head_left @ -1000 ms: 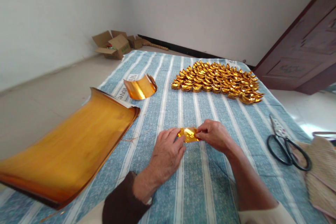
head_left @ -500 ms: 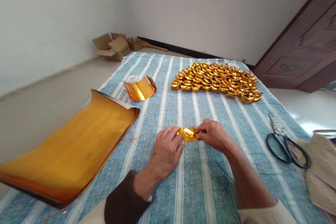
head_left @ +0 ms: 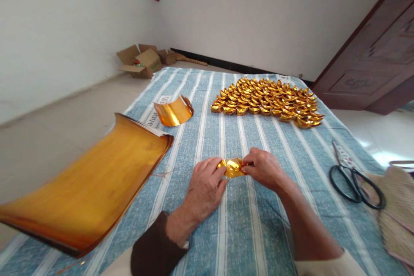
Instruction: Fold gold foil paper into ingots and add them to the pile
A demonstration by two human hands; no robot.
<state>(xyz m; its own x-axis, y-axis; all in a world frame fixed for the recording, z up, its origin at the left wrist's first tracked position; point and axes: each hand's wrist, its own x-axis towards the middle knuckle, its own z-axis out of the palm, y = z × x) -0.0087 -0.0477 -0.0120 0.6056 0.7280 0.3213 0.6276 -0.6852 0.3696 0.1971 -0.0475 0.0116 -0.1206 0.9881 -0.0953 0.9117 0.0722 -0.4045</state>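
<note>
Pinching one gold foil piece between them, both hands stay closed.

Cloth spread on the floor, work laid out across it

On the cloth, the two hands meet near the middle with a small folded piece between them, left hand to its left, right hand to its right. Behind them lies a heap of folded pieces. A stack of sheets lies to the left, a curled sheet behind it. Scissors lie to the right, their handles on a woven mat. Cardboard boxes sit on the floor beyond the cloth's far left corner.
</note>
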